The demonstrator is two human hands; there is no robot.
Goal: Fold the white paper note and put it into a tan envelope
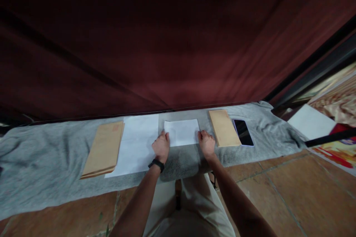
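A small white sheet of paper [182, 132], seemingly folded, lies on the grey cloth in front of me. My left hand [161, 146], with a dark band on its wrist, has closed fingers at the paper's left edge. At the opposite edge, the curled fingers of my right hand [206, 143] pinch the paper. Larger white paper [140, 137] lies flat just left of my left hand. Its left side is partly covered by a stack of brown envelopes [104, 148]. Right of my right hand rests another brown envelope stack [225, 127].
A phone [243, 132] touches or nearly touches the right envelope stack. The grey cloth [52, 155] covers a long narrow surface. Behind it hangs a dark red curtain [178, 63]. Dark bars [314, 70] and printed material [339, 152] are at the right, above a tiled floor [278, 192].
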